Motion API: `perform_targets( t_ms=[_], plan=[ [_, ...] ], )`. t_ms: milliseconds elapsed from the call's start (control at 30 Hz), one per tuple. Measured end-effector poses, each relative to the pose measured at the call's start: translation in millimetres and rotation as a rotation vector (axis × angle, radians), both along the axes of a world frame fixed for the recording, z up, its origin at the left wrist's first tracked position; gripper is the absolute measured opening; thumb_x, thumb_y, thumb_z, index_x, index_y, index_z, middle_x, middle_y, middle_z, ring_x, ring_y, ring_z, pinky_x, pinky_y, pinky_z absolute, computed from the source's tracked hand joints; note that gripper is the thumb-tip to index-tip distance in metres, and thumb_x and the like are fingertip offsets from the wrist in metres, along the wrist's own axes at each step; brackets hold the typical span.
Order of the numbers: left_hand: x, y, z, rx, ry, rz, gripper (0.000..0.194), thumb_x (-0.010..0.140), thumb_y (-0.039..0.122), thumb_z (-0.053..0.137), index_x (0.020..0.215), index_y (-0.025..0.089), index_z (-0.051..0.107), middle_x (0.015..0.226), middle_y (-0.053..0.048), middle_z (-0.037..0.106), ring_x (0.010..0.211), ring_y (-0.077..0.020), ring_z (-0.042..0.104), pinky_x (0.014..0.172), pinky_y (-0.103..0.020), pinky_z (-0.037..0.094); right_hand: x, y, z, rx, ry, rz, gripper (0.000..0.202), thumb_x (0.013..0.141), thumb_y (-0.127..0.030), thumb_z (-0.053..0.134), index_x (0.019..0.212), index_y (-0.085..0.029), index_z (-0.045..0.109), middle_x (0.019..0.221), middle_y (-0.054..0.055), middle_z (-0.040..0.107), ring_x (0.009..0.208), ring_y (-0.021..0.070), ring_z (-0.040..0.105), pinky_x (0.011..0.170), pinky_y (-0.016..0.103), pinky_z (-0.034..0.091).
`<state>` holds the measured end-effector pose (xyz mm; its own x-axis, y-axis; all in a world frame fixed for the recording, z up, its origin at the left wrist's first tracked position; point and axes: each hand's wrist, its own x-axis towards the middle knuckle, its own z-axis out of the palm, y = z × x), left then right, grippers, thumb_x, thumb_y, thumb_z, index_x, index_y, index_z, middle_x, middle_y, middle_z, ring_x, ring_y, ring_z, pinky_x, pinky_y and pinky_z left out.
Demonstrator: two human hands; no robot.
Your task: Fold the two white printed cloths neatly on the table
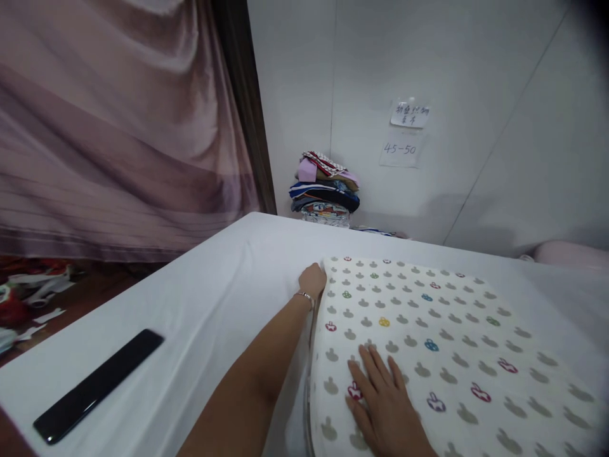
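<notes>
A white cloth (409,304) printed with grey and coloured apple-like shapes lies spread over the right part of the white-covered table. At its far left corner, my left hand (313,280) is closed on the cloth's edge, the wrist wearing a thin bracelet. My right hand (383,406) rests flat on the near part of the cloth with fingers spread. Along the left side the cloth's layered edge runs toward me. The near and right edges of the cloth run out of clear view.
A glossy black bar-shaped object (99,387) lies on the table (214,298) at left. Folded fabrics (326,187) are piled by the wall beyond the far edge. A pinkish curtain (118,114) hangs at left. Paper notes (410,114) are fixed to the wall.
</notes>
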<state>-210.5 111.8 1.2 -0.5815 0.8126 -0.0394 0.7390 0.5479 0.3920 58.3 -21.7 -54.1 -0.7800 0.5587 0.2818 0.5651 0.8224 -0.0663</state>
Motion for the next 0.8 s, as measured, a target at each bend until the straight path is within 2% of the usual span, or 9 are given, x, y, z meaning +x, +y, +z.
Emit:
perform_targets(
  t_ms=[300,600,700,800],
  plan=[
    [-2,37,4.2,0.004,-0.017,0.049,0.035,0.091,0.032,0.036,0.109,0.012,0.059,0.114,-0.020,0.061,0.105,-0.0270,0.060,0.082,-0.034,0.046,-1,0,2.4,-0.148,0.012,-0.038,0.049,0.090,-0.049,0.042,0.138,-0.037,0.042,0.146,0.001,0.033,0.133,0.0354,0.033,0.103,0.059,0.036],
    [-19,54,6.1,-0.009,-0.126,0.002,0.035,0.089,0.036,0.042,0.107,0.013,0.061,0.115,-0.015,0.063,0.106,-0.0233,0.059,0.081,-0.027,0.045,-1,2,2.9,-0.083,0.010,-0.014,0.049,0.091,-0.049,0.040,0.136,-0.033,0.047,0.146,0.005,0.032,0.131,0.0356,0.035,0.100,0.057,0.040],
    [-24,57,3.3,0.023,-0.135,-0.024,0.031,0.088,0.032,0.044,0.112,0.018,0.060,0.117,-0.011,0.063,0.105,-0.0209,0.060,0.081,-0.027,0.045,-2,2,2.6,-0.055,0.013,-0.010,0.047,0.092,-0.047,0.040,0.135,-0.032,0.048,0.145,0.006,0.034,0.130,0.0357,0.037,0.099,0.058,0.041],
    [-30,61,-1.4,0.052,-0.128,-0.067,0.027,0.085,0.023,0.047,0.107,0.021,0.063,0.117,-0.008,0.063,0.106,-0.0192,0.059,0.082,-0.025,0.044,-1,3,-0.2,-0.069,0.015,0.000,0.047,0.091,-0.048,0.042,0.136,-0.032,0.047,0.146,0.006,0.035,0.130,0.0360,0.037,0.099,0.059,0.040]
  ],
)
